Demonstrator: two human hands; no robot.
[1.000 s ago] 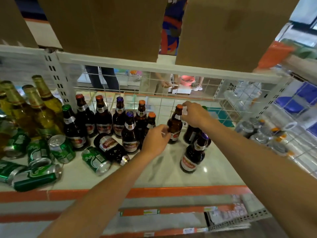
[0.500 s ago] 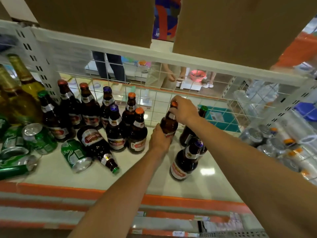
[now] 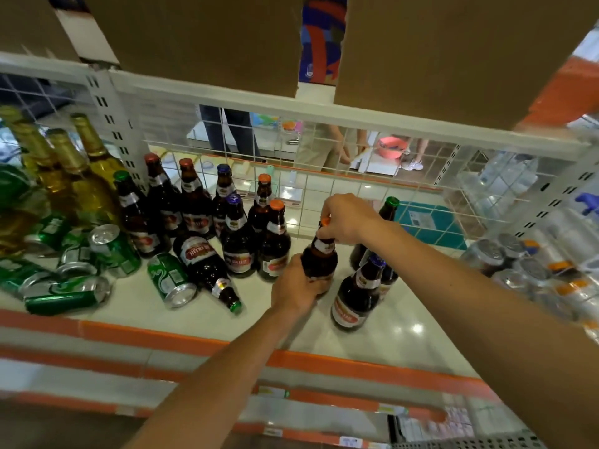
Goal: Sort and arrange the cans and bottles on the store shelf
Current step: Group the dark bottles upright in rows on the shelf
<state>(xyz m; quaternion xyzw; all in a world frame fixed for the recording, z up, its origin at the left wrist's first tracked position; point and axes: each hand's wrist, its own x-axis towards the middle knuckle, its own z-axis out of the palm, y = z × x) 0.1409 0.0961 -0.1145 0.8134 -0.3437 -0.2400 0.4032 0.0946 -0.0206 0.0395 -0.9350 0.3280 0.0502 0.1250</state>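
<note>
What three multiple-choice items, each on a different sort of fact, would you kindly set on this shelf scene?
1. Where does the left hand grip the orange-capped bottle? A its cap; B its lower body; C its neck.
2. What colour is the cap on the lying brown bottle? A green; B orange; C purple.
3. How does the green can beside that lying bottle rest? A upright; B on its side; C stacked on another can.

Answers:
1. B: its fingers wrap the body, while the right hand pinches the top.
2. A: the cap at its near end shows green.
3. B: its silver end faces outward, not up.
</note>
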